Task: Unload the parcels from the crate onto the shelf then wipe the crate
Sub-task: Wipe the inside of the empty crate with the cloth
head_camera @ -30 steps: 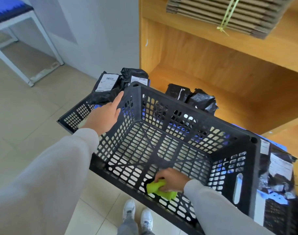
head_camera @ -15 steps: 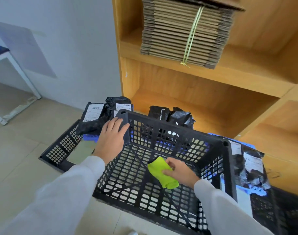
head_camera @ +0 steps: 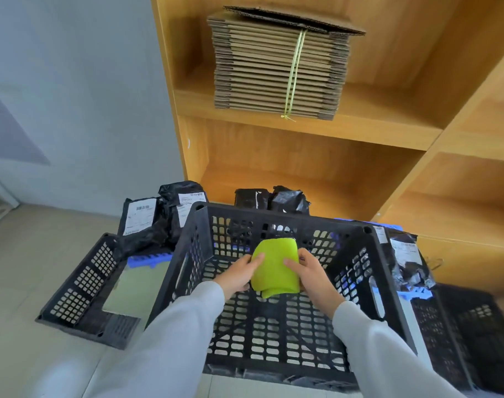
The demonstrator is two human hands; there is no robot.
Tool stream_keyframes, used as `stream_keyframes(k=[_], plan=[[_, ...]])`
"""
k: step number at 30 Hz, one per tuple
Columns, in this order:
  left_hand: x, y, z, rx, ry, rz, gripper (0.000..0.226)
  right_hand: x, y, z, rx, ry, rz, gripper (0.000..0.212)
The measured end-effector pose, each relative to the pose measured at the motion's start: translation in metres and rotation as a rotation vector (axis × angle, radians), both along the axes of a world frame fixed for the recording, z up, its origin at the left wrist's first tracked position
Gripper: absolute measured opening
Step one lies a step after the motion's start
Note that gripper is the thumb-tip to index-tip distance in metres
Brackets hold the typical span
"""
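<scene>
A black perforated crate (head_camera: 273, 334) stands in front of me with nothing lying inside it. Above its middle I hold a lime-green cloth (head_camera: 275, 267) between both hands. My left hand (head_camera: 239, 272) grips the cloth's left edge and my right hand (head_camera: 313, 272) grips its right edge. Black parcels with white labels (head_camera: 147, 218) lie behind the crate on the left. Two more black parcels (head_camera: 285, 200) rest on the bottom board of the wooden shelf (head_camera: 345, 185). Another labelled parcel (head_camera: 405, 259) lies at the crate's right.
A tied stack of flat cardboard (head_camera: 279, 70) fills the upper shelf board. A second black crate (head_camera: 84, 285) lies on the floor at the left, and more black crate parts (head_camera: 471, 334) stand at the right. Blue plastic (head_camera: 150, 258) shows under the left parcels. A grey wall rises at the left.
My left hand has left the crate's rim and taken the cloth's left edge. My right hand has lifted the cloth from the crate's bottom to mid-height. The view has tilted up toward the shelf.
</scene>
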State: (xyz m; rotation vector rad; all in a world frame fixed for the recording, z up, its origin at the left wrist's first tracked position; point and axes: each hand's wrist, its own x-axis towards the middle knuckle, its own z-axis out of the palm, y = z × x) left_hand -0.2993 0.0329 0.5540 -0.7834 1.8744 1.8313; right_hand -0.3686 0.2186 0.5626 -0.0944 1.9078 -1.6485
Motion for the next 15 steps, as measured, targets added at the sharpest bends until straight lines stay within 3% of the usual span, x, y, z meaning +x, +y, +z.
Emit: stream_keyframes(k=[2, 4, 7, 10, 15], plan=[[-0.004, 0.004, 0.0, 0.224, -0.061, 0.083, 0.056, 0.005, -0.005, 0.006, -0.143, -0.138, -0.098, 0.012], [-0.008, 0.006, -0.003, 0.438, -0.078, 0.154, 0.066, 0.006, -0.01, 0.008, -0.27, -0.254, -0.19, 0.021], [-0.017, 0.01, -0.009, 0.68, -0.066, 0.209, 0.076, 0.007, -0.014, 0.006, -0.349, -0.332, -0.256, 0.026], [-0.027, 0.02, -0.005, 0.759, -0.062, 0.241, 0.069, 0.006, -0.017, -0.002, -0.203, -0.187, -0.326, 0.021], [-0.043, 0.035, 0.005, 0.678, -0.018, 0.193, 0.047, -0.006, -0.008, -0.009, 0.283, 0.141, -0.34, 0.02]])
